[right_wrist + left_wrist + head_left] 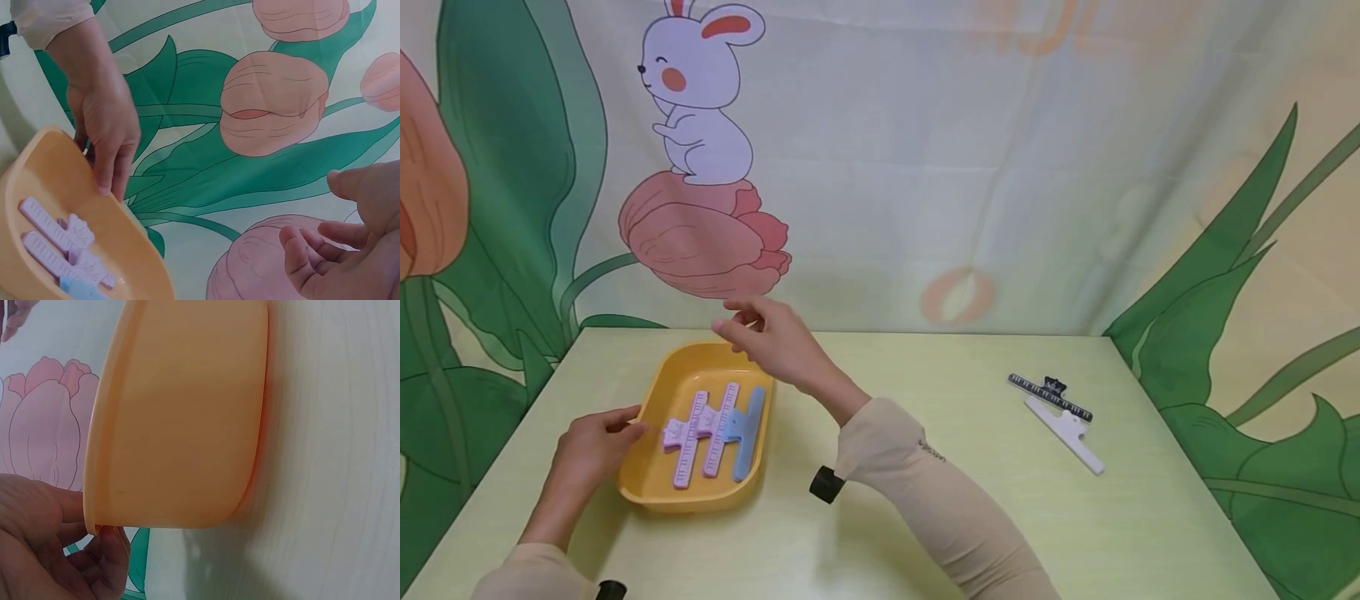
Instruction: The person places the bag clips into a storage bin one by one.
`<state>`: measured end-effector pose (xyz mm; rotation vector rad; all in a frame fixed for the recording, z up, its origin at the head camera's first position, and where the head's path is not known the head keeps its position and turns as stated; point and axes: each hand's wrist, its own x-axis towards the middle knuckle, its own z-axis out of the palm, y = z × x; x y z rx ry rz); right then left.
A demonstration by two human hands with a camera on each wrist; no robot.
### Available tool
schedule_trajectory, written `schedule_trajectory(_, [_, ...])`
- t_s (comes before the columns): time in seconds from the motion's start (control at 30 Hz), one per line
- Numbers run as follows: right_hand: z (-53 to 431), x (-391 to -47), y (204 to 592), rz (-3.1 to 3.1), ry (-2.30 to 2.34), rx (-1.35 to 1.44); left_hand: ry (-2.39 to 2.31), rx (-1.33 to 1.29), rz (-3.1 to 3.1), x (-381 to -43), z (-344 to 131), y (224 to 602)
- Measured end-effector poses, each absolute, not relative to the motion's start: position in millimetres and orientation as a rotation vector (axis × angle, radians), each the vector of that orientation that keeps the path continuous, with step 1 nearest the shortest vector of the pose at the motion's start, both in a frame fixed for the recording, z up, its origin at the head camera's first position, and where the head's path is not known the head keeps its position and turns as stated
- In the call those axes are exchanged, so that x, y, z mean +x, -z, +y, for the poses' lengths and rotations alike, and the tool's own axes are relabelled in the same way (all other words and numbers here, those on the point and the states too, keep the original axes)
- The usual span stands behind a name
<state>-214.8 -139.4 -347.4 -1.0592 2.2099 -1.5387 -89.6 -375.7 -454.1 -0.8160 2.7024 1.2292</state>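
My left hand pinches the left rim of a yellow plastic tray, thumb and fingers on either side of the edge in the left wrist view. Inside the tray lie two pink ruler clips side by side, and a light blue clip to their right. Over the tray's far right corner hovers my right hand, its fingers loosely bent and nothing between them. The right wrist view shows this right hand beyond the tray's rim, palm bare.
On the right side of the table lie a black ruler clip and, just in front of it, a white clip. A printed cloth with a rabbit and flowers hangs behind the table's back edge.
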Motion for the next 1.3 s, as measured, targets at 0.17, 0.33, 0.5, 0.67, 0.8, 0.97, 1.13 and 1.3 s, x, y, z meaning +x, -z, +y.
schedule_trajectory(0.17, [-139, -216, 340, 2.193, 1.602, -1.088, -1.201, -0.792, 2.726, -89, -377, 454])
schedule_trajectory(0.33, [-136, -218, 340, 2.203, 1.620, -1.096, -1.199, -0.782, 2.730, -89, -379, 454])
schedule_trajectory(0.5, [-130, -220, 342, 2.211, 1.626, -1.082, -1.203, -0.801, 2.728, -89, -377, 456])
schedule_trajectory(0.67, [-119, -225, 344, 2.238, 1.620, -1.065, -1.213, -0.819, 2.716, -89, -376, 456])
schedule_trajectory(0.8, [-109, -229, 346, 2.252, 1.625, -1.055, -1.214, -0.816, 2.717, -89, -376, 456])
schedule_trajectory(0.97, [-95, -234, 347, 2.250, 1.648, -1.032, -1.210, -0.808, 2.720, -89, -376, 456])
schedule_trajectory(1.13, [-80, -240, 349, 2.253, 1.645, -1.012, -1.205, -0.809, 2.716, -89, -376, 455])
schedule_trajectory(1.3, [-64, -245, 350, 2.269, 1.635, -0.999, -1.204, -0.811, 2.717, -89, -374, 454])
